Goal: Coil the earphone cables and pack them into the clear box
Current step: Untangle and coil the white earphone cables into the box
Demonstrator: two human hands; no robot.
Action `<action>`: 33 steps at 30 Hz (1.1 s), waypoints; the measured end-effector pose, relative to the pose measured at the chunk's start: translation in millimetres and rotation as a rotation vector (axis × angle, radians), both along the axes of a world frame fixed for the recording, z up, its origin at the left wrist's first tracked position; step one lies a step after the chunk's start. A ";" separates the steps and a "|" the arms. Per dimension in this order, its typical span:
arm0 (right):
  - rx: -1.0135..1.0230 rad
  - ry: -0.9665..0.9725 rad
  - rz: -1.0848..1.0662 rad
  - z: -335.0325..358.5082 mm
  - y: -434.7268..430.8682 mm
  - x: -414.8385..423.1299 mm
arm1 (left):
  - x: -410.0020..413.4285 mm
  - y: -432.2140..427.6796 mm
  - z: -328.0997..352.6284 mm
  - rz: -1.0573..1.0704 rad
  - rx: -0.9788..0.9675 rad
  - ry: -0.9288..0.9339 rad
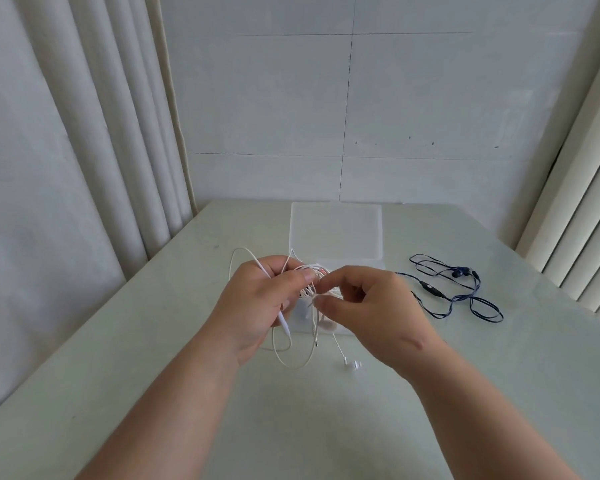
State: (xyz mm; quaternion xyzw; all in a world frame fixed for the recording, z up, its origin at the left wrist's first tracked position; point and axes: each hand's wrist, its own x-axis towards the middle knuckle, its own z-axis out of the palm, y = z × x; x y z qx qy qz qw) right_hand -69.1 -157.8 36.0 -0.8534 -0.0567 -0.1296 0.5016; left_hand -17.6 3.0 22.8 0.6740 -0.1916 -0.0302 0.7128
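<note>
Gripped loops of white earphone cable [309, 289] mid-frame in left hand [257, 306]; pinched one strand with right hand [378, 313]. Looked thin, limp, tangle-prone; best taken at the bundle.

Box [336, 233] mid-table [153, 341]; held earphones [310, 284] before it; loose earphones [430, 289] right of box.
</note>
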 end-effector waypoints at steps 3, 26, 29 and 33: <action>0.054 0.037 0.009 -0.8 -1.6 0.6 | 0.6 0.1 -0.4 0.037 0.024 0.005; 0.045 -0.228 -0.125 13.4 -6.0 -8.9 | -2.8 -5.4 -3.8 0.068 0.431 -0.025; 0.093 -0.249 -0.114 12.6 -7.2 -7.1 | -2.0 -5.0 -5.7 0.068 0.440 -0.021; 0.058 -0.290 -0.112 10.6 -9.6 -5.1 | -1.2 -5.2 -6.8 0.074 0.469 -0.018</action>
